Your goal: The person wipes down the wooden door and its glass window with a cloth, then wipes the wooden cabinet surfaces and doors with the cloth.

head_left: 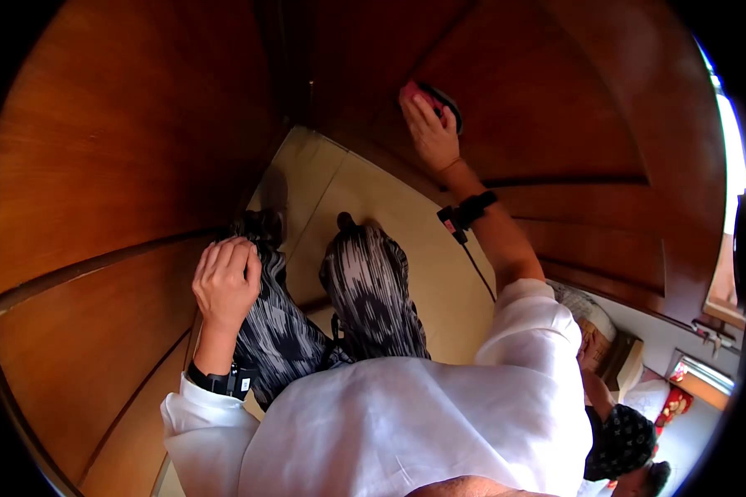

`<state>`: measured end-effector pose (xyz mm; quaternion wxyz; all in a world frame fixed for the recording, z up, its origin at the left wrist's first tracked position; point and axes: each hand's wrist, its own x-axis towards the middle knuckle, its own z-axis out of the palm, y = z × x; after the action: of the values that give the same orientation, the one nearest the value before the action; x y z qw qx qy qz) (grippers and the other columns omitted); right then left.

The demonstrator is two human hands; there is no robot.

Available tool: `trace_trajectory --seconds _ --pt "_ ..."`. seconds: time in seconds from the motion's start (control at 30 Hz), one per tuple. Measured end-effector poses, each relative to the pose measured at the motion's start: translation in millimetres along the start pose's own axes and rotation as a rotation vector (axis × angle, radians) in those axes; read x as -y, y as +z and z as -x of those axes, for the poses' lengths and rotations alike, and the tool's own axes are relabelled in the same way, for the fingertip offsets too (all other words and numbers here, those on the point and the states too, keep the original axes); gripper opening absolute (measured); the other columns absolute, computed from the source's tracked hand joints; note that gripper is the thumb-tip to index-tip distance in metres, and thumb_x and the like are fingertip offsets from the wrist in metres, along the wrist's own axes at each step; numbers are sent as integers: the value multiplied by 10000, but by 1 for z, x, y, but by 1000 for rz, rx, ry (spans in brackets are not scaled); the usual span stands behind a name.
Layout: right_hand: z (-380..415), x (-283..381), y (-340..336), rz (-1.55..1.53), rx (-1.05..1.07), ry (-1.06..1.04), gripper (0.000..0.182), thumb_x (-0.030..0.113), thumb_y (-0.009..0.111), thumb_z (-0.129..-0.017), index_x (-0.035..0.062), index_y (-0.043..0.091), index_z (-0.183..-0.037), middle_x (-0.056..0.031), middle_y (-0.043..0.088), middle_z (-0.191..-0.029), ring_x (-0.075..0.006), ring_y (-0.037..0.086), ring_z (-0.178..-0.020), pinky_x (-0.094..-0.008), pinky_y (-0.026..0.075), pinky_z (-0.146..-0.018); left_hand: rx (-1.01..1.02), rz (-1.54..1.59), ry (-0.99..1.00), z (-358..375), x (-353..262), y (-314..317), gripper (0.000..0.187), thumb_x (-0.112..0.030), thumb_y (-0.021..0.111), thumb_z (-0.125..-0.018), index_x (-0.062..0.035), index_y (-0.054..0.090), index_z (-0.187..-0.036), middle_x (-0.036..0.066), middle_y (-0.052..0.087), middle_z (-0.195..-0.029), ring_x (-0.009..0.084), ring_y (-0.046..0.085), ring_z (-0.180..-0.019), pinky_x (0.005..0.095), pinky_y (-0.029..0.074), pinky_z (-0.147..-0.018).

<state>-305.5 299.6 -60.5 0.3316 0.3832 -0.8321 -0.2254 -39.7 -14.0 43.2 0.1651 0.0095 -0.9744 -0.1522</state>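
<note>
My right hand (433, 132) is wrapped over a pink and dark rounded pad (446, 101), perhaps a brush or sponge; its exact kind is not clear. The pad lies against the brown wooden door panel (539, 108) on the right. My left hand (226, 277) is lower, near my left knee and beside the left wooden panel (116, 182). Its fingers are curled down, and whatever they may hold is hidden. Each wrist wears a black strap, and a small device with a cable (472, 261) hangs at the right one.
Below, a beige tiled floor (373, 182) lies between the two wooden surfaces, with my patterned trouser legs (369, 282) over it. A metal door handle (711, 334) sits at the far right. Another person in a dark patterned top (626, 443) is at lower right.
</note>
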Motion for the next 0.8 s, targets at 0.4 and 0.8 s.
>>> trace_trajectory --seconds 0.4,0.8 --pt "29 32 43 -534 440 -297 546 87 447 -871 103 436 -1416 17 282 -1543 -154 231 -1421 -316 258 -1143 -9 3 -25 -12 -7 -5 40 -75 639 -821 -47 644 -793 60 674 -852 246 650 -811 348 527 -782" --pt "34 -145 -114 -35 -41 63 601 99 556 -810 312 505 -1370 75 421 -1445 -183 363 -1340 -446 341 -1007 -57 -5 46 -2 -3 0 109 -129 622 -846 -46 657 -785 75 678 -849 260 645 -795 350 523 -740"
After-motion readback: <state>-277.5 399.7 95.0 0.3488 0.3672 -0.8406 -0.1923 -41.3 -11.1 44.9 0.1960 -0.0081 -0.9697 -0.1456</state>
